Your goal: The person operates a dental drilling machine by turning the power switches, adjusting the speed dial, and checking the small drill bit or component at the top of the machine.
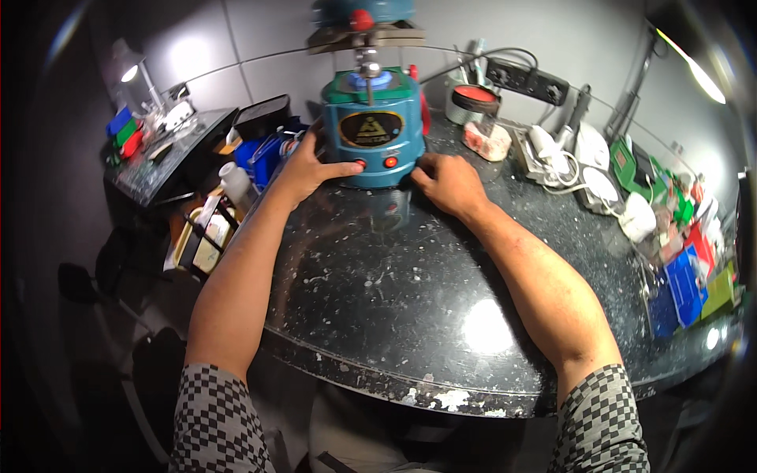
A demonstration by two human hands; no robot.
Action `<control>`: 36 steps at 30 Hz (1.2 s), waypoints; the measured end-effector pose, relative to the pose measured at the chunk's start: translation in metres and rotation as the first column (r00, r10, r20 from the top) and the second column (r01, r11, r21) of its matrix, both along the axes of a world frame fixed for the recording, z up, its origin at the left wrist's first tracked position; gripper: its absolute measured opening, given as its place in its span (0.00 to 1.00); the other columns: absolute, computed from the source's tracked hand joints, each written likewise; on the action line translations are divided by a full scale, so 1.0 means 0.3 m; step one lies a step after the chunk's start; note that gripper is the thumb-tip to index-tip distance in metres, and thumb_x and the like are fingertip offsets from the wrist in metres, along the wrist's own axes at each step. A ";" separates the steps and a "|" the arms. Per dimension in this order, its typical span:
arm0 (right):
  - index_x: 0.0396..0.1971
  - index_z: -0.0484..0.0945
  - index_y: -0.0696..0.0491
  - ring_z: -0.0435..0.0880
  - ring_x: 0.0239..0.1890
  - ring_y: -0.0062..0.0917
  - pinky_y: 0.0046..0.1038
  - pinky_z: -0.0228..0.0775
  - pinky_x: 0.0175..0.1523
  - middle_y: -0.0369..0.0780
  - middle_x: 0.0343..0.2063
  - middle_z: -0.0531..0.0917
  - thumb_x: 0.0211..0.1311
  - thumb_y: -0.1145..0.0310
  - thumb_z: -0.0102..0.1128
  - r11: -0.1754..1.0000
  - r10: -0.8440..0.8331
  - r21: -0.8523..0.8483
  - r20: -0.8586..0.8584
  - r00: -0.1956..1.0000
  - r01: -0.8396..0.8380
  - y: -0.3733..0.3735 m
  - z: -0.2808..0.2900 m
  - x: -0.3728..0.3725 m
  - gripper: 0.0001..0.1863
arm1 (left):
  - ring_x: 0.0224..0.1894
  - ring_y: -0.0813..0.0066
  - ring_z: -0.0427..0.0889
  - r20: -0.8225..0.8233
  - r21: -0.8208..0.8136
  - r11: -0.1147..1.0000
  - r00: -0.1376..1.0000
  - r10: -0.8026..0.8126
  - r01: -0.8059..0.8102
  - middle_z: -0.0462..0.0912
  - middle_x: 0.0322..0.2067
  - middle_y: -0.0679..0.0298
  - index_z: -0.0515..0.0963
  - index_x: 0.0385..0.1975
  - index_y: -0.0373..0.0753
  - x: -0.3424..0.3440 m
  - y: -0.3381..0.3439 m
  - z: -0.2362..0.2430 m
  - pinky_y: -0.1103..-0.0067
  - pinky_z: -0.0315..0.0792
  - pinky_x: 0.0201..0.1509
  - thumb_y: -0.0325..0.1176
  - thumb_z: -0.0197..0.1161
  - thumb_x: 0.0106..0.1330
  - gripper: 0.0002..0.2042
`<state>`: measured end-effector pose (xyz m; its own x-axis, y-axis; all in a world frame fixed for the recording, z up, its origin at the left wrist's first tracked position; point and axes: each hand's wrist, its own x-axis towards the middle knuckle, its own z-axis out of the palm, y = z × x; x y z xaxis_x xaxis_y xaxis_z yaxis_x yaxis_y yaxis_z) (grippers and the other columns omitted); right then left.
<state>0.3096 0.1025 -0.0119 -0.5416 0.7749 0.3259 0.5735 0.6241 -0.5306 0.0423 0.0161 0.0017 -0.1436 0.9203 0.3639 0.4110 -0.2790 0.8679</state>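
A blue vacuum forming machine (373, 162) stands at the far side of the black worktop. Its front has a dark oval label and two red switches. My left hand (302, 173) grips its left side, the thumb stretched across to the left switch (360, 165); the other fingers are partly hidden along the side. Curled against the lower right of the base is my right hand (452, 183), its fingertips partly out of sight. Above the green plate (371, 85), a blue top with a red knob (360, 20) is raised on a metal post.
A jar with a red top (475, 98) and a pinkish-white cast (487, 142) sit right of the machine. Along the right edge lie white corded devices (552, 154), a black power strip (527, 81) and a blue bin (684, 288). At left are a white bottle (234, 181) and a side bench (169, 154).
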 end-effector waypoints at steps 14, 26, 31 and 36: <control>0.40 0.86 0.56 0.88 0.38 0.46 0.41 0.78 0.48 0.51 0.32 0.88 0.63 0.54 0.60 0.999 0.017 0.032 -0.087 0.996 -0.014 0.020 -0.021 -0.014 0.20 | 0.77 0.54 0.53 -0.204 0.032 0.998 0.977 0.061 -0.056 0.57 0.74 0.45 0.48 0.76 0.32 0.003 -0.025 0.020 0.65 0.48 0.79 0.49 0.85 0.42 0.64; 0.35 0.84 0.58 0.87 0.34 0.44 0.40 0.77 0.43 0.49 0.28 0.86 0.62 0.56 0.62 0.997 0.074 0.021 -0.145 0.987 -0.072 0.025 -0.024 -0.009 0.18 | 0.77 0.54 0.54 -0.287 0.014 0.996 0.954 0.089 -0.089 0.57 0.73 0.45 0.47 0.76 0.32 0.008 -0.031 0.024 0.65 0.49 0.79 0.50 0.85 0.42 0.64; 0.33 0.83 0.58 0.86 0.30 0.43 0.40 0.75 0.39 0.49 0.25 0.85 0.63 0.56 0.62 0.995 0.096 0.011 -0.151 0.984 -0.096 0.016 -0.011 0.001 0.17 | 0.76 0.53 0.57 -0.362 -0.011 0.994 0.927 0.098 -0.109 0.60 0.72 0.45 0.50 0.75 0.31 0.021 -0.048 0.048 0.66 0.51 0.78 0.51 0.84 0.42 0.63; 0.30 0.81 0.57 0.85 0.27 0.41 0.39 0.74 0.36 0.47 0.23 0.84 0.65 0.56 0.62 0.990 0.141 0.039 -0.156 0.978 -0.137 0.003 0.007 -0.002 0.17 | 0.73 0.48 0.64 -0.372 -0.026 0.950 0.885 0.278 -0.310 0.66 0.68 0.38 0.58 0.73 0.31 -0.012 -0.043 0.076 0.62 0.59 0.75 0.64 0.78 0.47 0.59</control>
<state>0.3089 0.1034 -0.0099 -0.5834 0.6851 0.4362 0.3901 0.7075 -0.5893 0.0385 0.0033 0.0246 -0.2861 0.8851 0.3670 0.7511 -0.0306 0.6594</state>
